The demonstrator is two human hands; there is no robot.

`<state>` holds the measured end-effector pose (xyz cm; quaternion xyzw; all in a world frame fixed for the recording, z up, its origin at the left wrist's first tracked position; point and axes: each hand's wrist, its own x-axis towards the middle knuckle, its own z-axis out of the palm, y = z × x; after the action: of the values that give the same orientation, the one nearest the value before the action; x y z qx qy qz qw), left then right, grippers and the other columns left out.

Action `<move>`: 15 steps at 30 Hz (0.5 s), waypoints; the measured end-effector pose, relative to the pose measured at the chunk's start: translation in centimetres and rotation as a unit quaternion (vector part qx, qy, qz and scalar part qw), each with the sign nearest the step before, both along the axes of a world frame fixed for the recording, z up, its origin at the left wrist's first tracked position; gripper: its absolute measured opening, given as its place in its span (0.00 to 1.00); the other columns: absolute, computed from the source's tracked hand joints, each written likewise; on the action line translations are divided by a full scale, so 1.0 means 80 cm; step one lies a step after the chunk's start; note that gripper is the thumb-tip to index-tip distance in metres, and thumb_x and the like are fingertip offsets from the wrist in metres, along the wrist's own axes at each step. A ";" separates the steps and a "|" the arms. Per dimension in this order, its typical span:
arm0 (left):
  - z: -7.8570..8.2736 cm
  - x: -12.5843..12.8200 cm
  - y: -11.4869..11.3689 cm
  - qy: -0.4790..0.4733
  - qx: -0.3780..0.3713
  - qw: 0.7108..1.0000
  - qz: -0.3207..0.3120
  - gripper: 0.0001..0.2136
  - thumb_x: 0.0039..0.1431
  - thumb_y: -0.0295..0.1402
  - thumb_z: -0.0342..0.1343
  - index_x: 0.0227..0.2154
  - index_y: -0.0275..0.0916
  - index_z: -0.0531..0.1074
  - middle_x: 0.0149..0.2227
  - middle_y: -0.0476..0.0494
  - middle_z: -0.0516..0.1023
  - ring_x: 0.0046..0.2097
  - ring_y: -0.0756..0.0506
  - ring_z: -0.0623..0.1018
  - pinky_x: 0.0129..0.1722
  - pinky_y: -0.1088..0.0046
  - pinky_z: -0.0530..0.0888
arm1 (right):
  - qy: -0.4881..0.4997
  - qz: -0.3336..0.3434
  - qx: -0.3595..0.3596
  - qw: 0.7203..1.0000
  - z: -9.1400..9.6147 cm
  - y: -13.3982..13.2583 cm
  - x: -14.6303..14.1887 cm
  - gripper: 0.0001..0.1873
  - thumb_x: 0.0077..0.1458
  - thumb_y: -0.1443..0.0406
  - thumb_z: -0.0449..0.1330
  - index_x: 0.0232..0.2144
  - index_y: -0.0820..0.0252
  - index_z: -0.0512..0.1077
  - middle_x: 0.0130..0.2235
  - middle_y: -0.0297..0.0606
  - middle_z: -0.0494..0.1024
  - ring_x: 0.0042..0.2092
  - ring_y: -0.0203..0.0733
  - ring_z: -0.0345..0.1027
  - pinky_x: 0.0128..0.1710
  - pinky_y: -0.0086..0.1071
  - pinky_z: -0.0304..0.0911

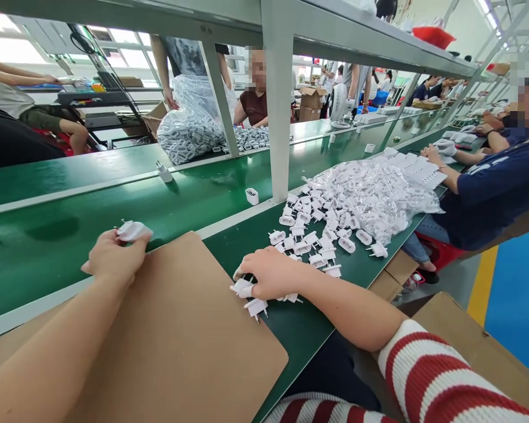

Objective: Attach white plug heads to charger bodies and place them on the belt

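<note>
My left hand [117,255] is closed round a white plug housing [134,230] with thin pins, held over the near edge of the green conveyor belt [194,202]. My right hand [271,273] is at the right edge of a brown cardboard sheet [171,329], with its thumb and fingers pinched on a white two-pin plug piece [243,287]. Just below those fingers lies another plug piece [256,307], partly on the cardboard. Behind my right hand spreads a loose pile of white plug pieces [311,241], which runs into a clear plastic bag [374,191] full of them.
A single white housing [252,196] lies on the belt, and a plug [163,172] stands farther back. A white metal post [278,106] rises between belt and worktop. Across the line is another filled bag [189,132]. A co-worker in a dark blue shirt [506,176] sits at right.
</note>
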<state>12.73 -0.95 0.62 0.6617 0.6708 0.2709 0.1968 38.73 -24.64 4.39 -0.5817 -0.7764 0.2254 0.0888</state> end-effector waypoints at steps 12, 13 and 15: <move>0.000 0.084 -0.010 0.106 0.240 0.950 -0.167 0.36 0.65 0.50 0.53 0.68 0.29 0.61 0.71 0.26 0.61 0.74 0.30 0.58 0.74 0.47 0.53 | -0.020 -0.017 0.081 0.996 -0.008 -0.015 -0.021 0.19 0.55 0.75 0.64 0.49 0.56 0.74 0.45 0.36 0.73 0.39 0.40 0.69 0.27 0.32 0.50; -0.001 0.103 -0.004 0.121 0.217 0.943 -0.224 0.36 0.65 0.47 0.52 0.70 0.28 0.59 0.71 0.26 0.61 0.74 0.31 0.58 0.74 0.49 0.53 | -0.035 -0.008 0.087 0.996 -0.010 -0.015 -0.023 0.18 0.55 0.75 0.64 0.48 0.57 0.74 0.44 0.36 0.73 0.39 0.41 0.69 0.28 0.32 0.51; -0.003 0.142 0.010 0.151 0.166 0.923 -0.313 0.39 0.63 0.40 0.54 0.74 0.28 0.53 0.76 0.27 0.52 0.77 0.31 0.53 0.75 0.51 0.52 | -0.054 0.008 0.083 0.995 -0.012 -0.014 -0.025 0.15 0.56 0.73 0.66 0.45 0.58 0.75 0.43 0.37 0.73 0.40 0.41 0.69 0.28 0.32 0.53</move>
<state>24.06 -0.18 0.35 0.8942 0.3968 0.1999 0.0557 36.76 -25.78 3.39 -0.5773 -0.8009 0.1293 0.0922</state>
